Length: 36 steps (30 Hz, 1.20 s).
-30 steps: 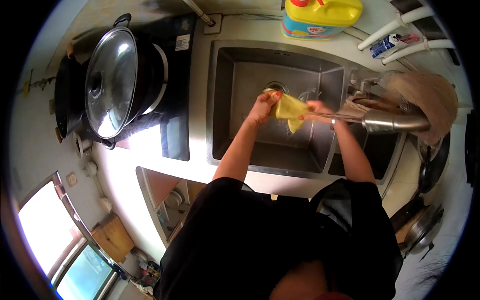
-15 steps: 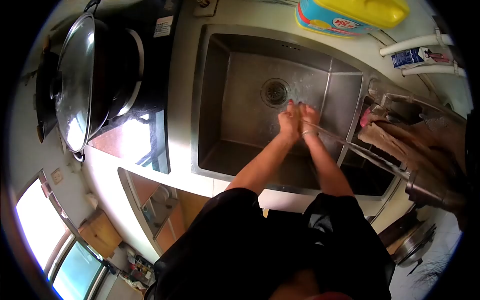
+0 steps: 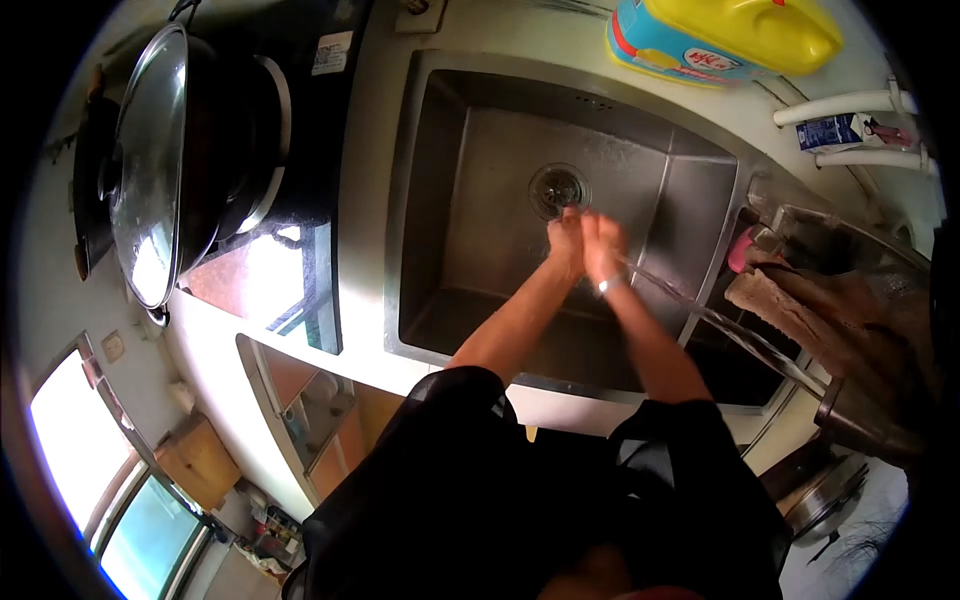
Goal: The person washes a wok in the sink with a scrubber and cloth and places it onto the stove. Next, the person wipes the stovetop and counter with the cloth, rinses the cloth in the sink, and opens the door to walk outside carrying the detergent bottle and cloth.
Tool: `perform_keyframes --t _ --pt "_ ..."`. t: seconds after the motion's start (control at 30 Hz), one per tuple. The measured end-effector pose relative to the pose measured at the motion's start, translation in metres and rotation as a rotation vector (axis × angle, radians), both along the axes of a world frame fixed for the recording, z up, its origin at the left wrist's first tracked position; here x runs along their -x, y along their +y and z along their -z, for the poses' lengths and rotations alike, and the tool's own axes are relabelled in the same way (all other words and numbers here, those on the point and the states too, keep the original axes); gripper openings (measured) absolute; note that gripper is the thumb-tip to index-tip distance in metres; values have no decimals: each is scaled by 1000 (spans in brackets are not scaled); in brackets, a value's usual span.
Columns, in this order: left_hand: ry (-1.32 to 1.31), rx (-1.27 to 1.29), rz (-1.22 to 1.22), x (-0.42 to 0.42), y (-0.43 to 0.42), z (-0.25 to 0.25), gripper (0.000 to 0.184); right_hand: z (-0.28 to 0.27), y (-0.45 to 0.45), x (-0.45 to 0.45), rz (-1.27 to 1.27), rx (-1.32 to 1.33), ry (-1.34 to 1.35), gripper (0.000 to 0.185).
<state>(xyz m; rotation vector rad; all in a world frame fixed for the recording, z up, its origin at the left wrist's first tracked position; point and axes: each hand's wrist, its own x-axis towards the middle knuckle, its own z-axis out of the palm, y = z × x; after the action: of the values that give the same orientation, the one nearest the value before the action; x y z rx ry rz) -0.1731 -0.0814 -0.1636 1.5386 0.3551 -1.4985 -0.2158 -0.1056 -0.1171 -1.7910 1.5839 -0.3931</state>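
Note:
Over the steel sink (image 3: pixel 470 200), just below the drain (image 3: pixel 560 190), my left hand (image 3: pixel 566 243) and my right hand (image 3: pixel 604 248) are pressed against each other. I see nothing held between them. The right hand's fingers look stretched out, though motion blurs them. The left hand's fingers are partly hidden and smeared. A stream of water (image 3: pixel 715 318) runs from the faucet (image 3: pixel 850 415) at the right to my right hand near the wrist, where a light band (image 3: pixel 609 284) sits.
A brown cloth (image 3: pixel 800 315) hangs beside the faucet. Behind the sink stands a yellow jug with a blue label (image 3: pixel 690 45). A pot with a glass lid (image 3: pixel 150 170) rests on the black stove (image 3: pixel 310 120) at the left. Metal cookware (image 3: pixel 825 510) sits at the lower right.
My hands have shifted slightly left in the view and stay pressed together under the water. The right hand's fingers have moved against the left hand. The view has shifted a little.

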Motion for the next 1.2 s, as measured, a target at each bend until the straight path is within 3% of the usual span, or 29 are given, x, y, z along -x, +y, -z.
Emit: perform_keyframes --t 0.03,0.07,0.13,0.17,0.2,0.27,0.33,0.37,0.4,0.47,0.5,0.53,0.63,0.67,0.7,0.8,0.83,0.87,0.93,1.07,1.13,1.2 --pt "47 27 -10 -2 -1 3 32 2 -17 3 82 -76 -31 37" --pt "59 76 -122 2 -9 -34 29 14 -32 12 96 -130 -53 38" --pt "226 93 -220 -8 -5 -17 28 -8 -25 1 150 -173 92 37" --pt "388 121 -314 -18 -6 -5 30 18 -7 0 144 -111 90 36" --pt "548 141 -412 -22 -3 0 34 -30 -1 -14 -5 77 28 33" --pt "415 200 -225 -23 -4 -41 36 -26 4 -13 19 132 -64 32" --pt "182 237 -189 -7 -3 -52 33 0 -14 -1 56 -45 -39 33" --pt "8 82 -70 -2 -11 -63 29 22 -27 13 81 -153 -112 35" --pt "37 109 -95 7 0 -15 28 13 -32 14 65 -255 99 37" --pt "178 51 -16 -1 5 3 30 15 -11 8 93 -151 141 35" --pt "608 114 -409 -19 2 -28 33 -13 3 0 15 -46 37 32" --pt "605 117 -412 -19 3 -22 33 -40 14 -12 -56 42 57 29" --pt "571 536 -388 -7 18 8 28 4 9 1 88 -71 -82 30" --pt "12 90 -104 -4 -3 -49 27 16 -9 6 162 -137 -88 30" --pt "76 149 -67 -7 -9 -48 31 10 -30 16 101 -144 -10 31" --pt "336 128 -9 -40 -10 -70 44 26 -32 31 162 -246 -195 28" --pt "379 254 -53 -53 -7 -77 51 24 -35 37 218 -363 -505 26" --pt "517 356 -89 -67 -2 -79 42 22 -37 44 271 -478 -818 24" --pt "382 492 88 -78 8 -78 30 2 -39 44 285 -592 -809 22" --pt "223 456 161 -97 12 -75 21 -25 -44 43 166 -716 -853 25" --pt "-47 472 190 -97 15 -70 17 -35 -46 40 -27 -794 -820 20" --pt "-96 477 174 -91 13 -68 17 -25 -46 36 -44 -673 -789 20"
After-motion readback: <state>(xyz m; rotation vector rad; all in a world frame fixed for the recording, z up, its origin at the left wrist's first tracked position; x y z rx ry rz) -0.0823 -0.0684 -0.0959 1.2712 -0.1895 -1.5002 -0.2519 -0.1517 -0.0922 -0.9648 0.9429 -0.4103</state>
